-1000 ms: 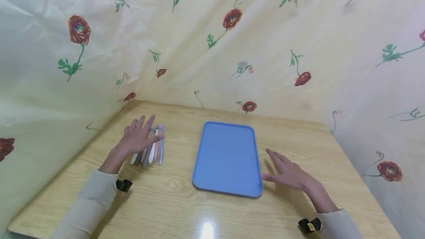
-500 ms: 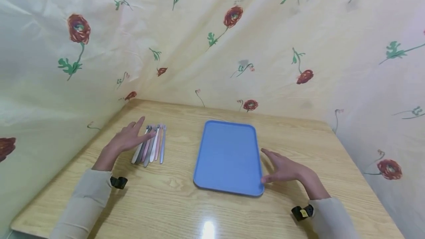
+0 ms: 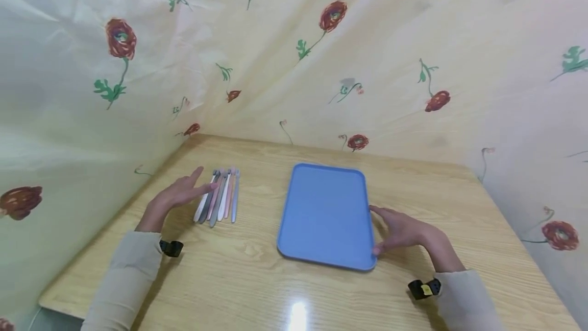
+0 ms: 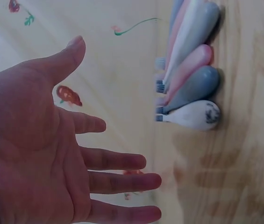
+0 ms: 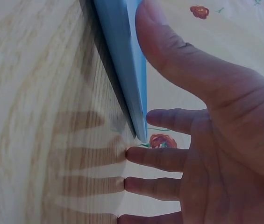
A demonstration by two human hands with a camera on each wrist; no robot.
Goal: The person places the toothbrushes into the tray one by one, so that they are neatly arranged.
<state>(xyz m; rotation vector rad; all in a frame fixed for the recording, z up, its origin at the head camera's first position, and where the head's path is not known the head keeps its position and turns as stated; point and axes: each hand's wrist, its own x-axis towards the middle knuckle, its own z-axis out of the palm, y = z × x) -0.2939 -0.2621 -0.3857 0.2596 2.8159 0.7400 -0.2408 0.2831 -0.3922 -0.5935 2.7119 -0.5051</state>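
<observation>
Several toothbrushes (image 3: 225,198) in white, grey, pink and blue lie side by side at the table's left, heads toward the back wall. My left hand (image 3: 181,192) hovers just left of them with fingers spread, its thumb overlapping the brushes in the head view. In the left wrist view the palm faces the brush handles (image 4: 199,86) and holds nothing. A blue rectangular tray (image 3: 328,213) lies flat at the centre. Along its right edge is my right hand (image 3: 406,230), fingers extended. In the right wrist view the thumb (image 5: 162,39) overlaps the tray rim (image 5: 127,60), other fingertips down near the tabletop.
The wooden table (image 3: 243,280) carries both. Fabric with a flower print (image 3: 257,50) hangs behind it and along both sides. Bare wood separates the toothbrushes from the tray.
My left hand has drawn back to the left, uncovering more of the toothbrushes. My right hand has come closer to the tray's right edge. The head view has shifted slightly.
</observation>
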